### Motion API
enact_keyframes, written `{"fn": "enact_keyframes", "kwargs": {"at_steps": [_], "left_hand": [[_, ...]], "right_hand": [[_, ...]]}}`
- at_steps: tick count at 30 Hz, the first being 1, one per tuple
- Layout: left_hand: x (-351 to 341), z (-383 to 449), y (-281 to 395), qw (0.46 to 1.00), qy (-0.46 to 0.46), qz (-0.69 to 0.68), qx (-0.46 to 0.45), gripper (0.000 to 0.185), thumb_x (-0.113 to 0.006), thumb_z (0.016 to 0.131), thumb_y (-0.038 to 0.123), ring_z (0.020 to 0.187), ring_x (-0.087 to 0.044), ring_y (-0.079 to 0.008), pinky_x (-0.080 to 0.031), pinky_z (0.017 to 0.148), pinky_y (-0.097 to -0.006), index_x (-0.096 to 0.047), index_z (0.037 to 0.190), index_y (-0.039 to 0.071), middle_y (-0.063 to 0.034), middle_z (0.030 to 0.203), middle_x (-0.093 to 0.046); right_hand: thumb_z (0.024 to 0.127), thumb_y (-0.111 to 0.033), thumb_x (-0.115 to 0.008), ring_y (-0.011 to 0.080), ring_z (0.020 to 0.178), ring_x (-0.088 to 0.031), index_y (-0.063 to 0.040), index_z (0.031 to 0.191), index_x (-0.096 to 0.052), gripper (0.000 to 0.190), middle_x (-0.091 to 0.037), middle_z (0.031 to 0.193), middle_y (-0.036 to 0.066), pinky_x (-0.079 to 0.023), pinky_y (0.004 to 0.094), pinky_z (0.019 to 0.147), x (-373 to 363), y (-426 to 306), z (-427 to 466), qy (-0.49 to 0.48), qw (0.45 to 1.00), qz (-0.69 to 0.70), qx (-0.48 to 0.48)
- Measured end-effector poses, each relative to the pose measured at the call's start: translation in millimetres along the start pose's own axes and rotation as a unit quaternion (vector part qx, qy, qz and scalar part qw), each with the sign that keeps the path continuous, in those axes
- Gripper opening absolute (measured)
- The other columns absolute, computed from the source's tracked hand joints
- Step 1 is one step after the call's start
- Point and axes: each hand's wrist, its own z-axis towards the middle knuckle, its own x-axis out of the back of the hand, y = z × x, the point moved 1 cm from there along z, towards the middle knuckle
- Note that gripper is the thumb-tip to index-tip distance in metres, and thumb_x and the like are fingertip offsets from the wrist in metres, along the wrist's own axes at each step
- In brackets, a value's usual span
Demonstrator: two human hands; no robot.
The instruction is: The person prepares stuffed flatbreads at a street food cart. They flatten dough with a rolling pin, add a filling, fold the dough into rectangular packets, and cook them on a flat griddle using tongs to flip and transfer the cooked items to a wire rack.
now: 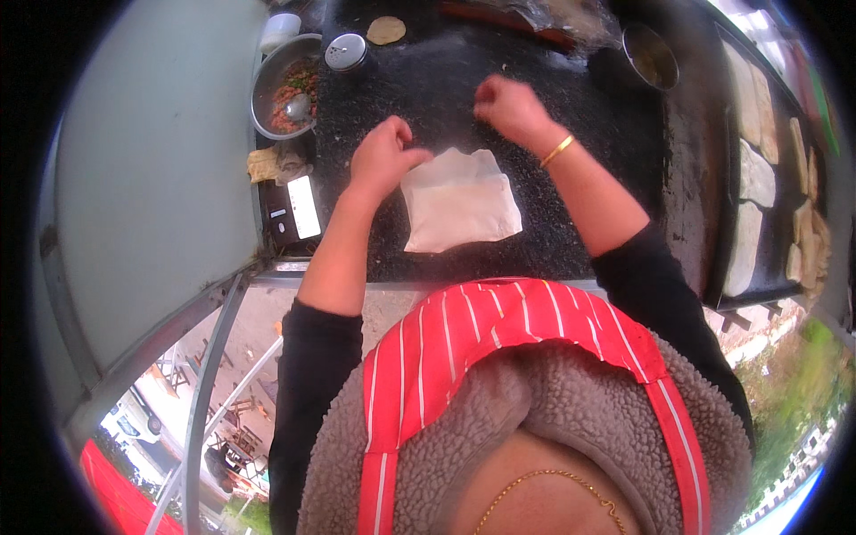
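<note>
A flat sheet of pale dough, with its far part in a thinner layer, lies on the dark speckled worktop before me. My left hand is at the dough's far left corner, its thumb close to the edge; whether it touches cannot be told. Farther off, beyond the sheet's far right side, my right hand is raised with curled fingers, somewhat blurred; whether something small is between them is unclear.
At the back left are a metal bowl of minced filling with a ladle, a shaker and a round dough piece. A metal pot stands at the back right. Several flat breads lie on a dark griddle at the right.
</note>
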Motion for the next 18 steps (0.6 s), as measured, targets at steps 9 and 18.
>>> {"fn": "enact_keyframes", "kwargs": {"at_steps": [9,18], "left_hand": [[-8.4,-13.0,-14.7,0.994,-0.015,0.105,0.02,0.035,-0.08,0.065,0.034,0.083,-0.064,-0.0274,-0.05,0.071,-0.0402,-0.062,0.083,0.01,-0.0065,0.082,-0.066],[-17.5,-21.8,-21.3,0.964,0.238,-0.12,-0.012,0.038,-0.071,0.086,0.02,0.105,-0.06,-0.0312,-0.047,0.093,-0.0414,-0.059,0.118,0.004,-0.0137,0.11,-0.064]], "right_hand": [[0.086,-0.027,-0.066,0.0337,0.121,-0.052,-0.013,0.127,-0.057,0.044,-0.058,0.126,0.012,-0.045,0.0494,0.095,38.3,44.2,113.8,0.208,0.899,-0.365,0.12],[0.079,-0.019,-0.072,0.0287,0.104,-0.056,-0.016,0.118,-0.063,0.041,-0.059,0.106,0.008,-0.044,0.0437,0.083,-1.5,5.1,-19.7,0.054,0.945,-0.246,0.208]]}}
